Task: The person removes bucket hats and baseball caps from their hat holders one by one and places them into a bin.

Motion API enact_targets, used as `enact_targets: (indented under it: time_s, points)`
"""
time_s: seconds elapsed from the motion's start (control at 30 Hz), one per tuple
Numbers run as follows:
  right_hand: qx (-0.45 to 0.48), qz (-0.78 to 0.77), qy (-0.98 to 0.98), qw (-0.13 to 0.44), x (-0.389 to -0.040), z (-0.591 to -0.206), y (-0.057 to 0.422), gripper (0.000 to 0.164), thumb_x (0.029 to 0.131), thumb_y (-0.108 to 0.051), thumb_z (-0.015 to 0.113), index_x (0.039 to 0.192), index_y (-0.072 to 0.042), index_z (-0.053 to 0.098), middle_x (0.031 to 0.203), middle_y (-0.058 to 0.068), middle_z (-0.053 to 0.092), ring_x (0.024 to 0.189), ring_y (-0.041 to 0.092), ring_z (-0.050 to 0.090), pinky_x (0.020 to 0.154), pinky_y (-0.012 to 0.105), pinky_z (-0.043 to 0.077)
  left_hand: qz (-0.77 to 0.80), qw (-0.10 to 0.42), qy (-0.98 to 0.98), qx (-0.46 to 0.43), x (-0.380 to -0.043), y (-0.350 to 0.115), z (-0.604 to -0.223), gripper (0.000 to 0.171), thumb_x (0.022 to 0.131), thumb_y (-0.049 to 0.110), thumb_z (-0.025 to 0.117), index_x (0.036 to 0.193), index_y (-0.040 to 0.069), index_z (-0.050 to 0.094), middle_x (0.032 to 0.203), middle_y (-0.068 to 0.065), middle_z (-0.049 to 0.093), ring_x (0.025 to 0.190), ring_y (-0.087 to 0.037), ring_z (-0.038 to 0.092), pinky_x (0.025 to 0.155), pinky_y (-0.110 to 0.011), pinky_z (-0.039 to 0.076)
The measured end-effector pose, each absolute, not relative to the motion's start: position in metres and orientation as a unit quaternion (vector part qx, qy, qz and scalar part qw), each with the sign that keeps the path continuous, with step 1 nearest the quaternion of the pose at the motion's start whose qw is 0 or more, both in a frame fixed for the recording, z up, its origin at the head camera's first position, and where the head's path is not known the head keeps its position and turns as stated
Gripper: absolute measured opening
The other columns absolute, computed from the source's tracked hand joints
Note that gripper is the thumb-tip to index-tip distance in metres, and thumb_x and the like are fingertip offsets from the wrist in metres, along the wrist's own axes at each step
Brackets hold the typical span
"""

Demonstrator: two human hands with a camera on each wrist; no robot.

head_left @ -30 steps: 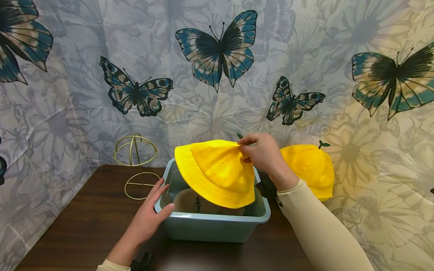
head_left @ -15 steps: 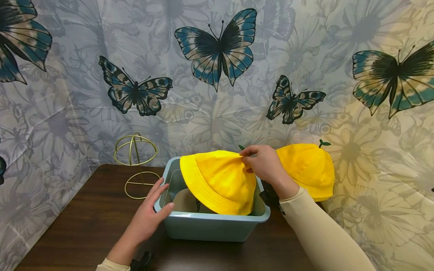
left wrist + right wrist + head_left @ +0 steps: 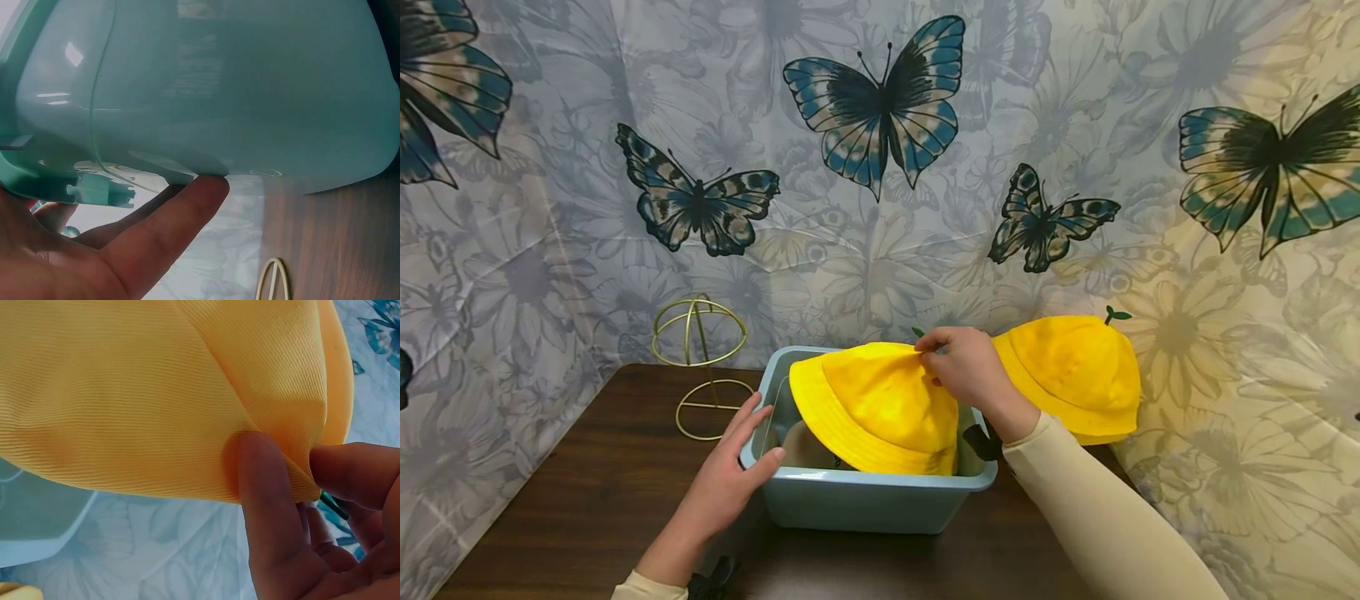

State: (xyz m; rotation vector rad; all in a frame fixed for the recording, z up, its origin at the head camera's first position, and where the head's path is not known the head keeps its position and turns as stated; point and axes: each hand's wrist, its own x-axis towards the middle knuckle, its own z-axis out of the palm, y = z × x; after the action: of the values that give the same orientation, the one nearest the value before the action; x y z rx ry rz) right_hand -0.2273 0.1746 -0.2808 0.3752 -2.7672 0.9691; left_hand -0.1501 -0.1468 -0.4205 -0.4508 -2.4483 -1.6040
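Observation:
A yellow bucket hat (image 3: 872, 408) with a green sprout at its crown is tilted, its brim dipping into a blue-green plastic tub (image 3: 857, 507). My right hand (image 3: 966, 371) pinches the crown cloth between thumb and fingers; the right wrist view shows the gathered fabric (image 3: 275, 444) there. A beige, dark-marked item (image 3: 801, 450) lies inside the tub, partly covered by the hat. At the tub's left front corner rests my left hand (image 3: 722, 475), fingers extended along the side and thumb at the rim. Seen from the left wrist, a straight finger (image 3: 169, 234) touches the outer wall.
A second yellow hat (image 3: 1067, 375) with a green sprout stands to the right, behind my forearm. On the left is a gold wire stand (image 3: 706, 362). The dark wooden table (image 3: 580, 500) meets a butterfly-print cloth (image 3: 880, 250) at the back.
My right hand has lowered the yellow hat into the tub, then shifted slightly left with it. The beige item is more covered. My left hand stays at the tub's corner.

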Motion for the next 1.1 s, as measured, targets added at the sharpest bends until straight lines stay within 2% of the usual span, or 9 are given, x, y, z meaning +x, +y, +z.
enact_targets:
  time_s: [0.33,0.6,0.8,1.1]
  points:
    - [0.164,0.280,-0.941,0.092,-0.219,-0.288,0.158,0.012,0.091,-0.008,0.071,0.096,-0.016,0.078,0.099,-0.001,0.071,0.063,0.010,0.061,0.061,0.028,0.053,-0.541,0.082,-0.824,-0.148,-0.151,-0.147,-0.420,0.061,0.098,0.030,0.063,0.151,0.006,0.042,0.165,-0.005,0.013,0.147,-0.040,0.015,0.102,-0.072,0.026]
    - [0.227,0.220,-0.945,0.086,-0.221,-0.299,0.142,0.013,0.090,-0.006,0.073,0.094,-0.017,0.078,0.096,-0.006,0.071,0.087,0.014,0.064,0.073,0.030,0.054,-0.542,0.086,-0.823,-0.147,-0.151,-0.148,-0.421,0.060,0.098,0.029,0.064,0.149,0.006,0.044,0.165,-0.004,0.014,0.146,-0.040,0.016,0.103,-0.072,0.026]
    - [0.259,0.182,-0.946,0.066,-0.224,-0.307,0.132,0.014,0.090,-0.005,0.072,0.096,-0.017,0.079,0.094,-0.004,0.071,0.084,0.013,0.064,0.073,0.029,0.054,-0.546,0.087,-0.819,-0.152,-0.151,-0.148,-0.423,0.059,0.098,0.025,0.064,0.149,0.005,0.044,0.164,-0.006,0.015,0.147,-0.040,0.015,0.105,-0.070,0.022]
    - [0.275,0.175,-0.943,0.067,-0.226,-0.312,0.130,0.016,0.089,-0.004,0.070,0.096,-0.016,0.079,0.093,-0.004,0.073,0.085,0.014,0.065,0.077,0.032,0.054,-0.548,0.092,-0.816,-0.158,-0.152,-0.149,-0.424,0.059,0.098,0.025,0.064,0.149,0.005,0.044,0.164,-0.006,0.015,0.147,-0.040,0.014,0.105,-0.071,0.021]
